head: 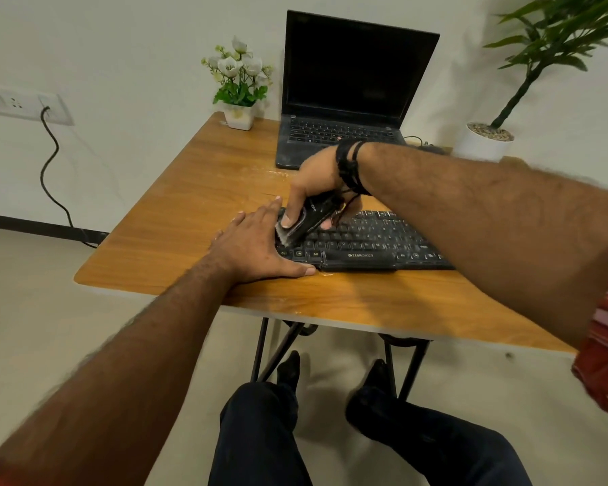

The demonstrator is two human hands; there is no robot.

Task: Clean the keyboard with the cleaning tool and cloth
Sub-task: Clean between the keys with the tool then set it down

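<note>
While the flat left hand [260, 245] steadies the black plastic keyboard [362, 242] on the wooden counter [190, 191], the right hand [316, 180] grips a light, rigid black cleaning brush [308, 221] by its body, soft bristles on the left keys.

My open laptop [348, 96] sits far on the wooden table [197, 191], flower pot [239, 115] left, tall potted plant [485, 138] right.

Dim, warm indoor light; blurred, wide-angle bending at the edges.
</note>
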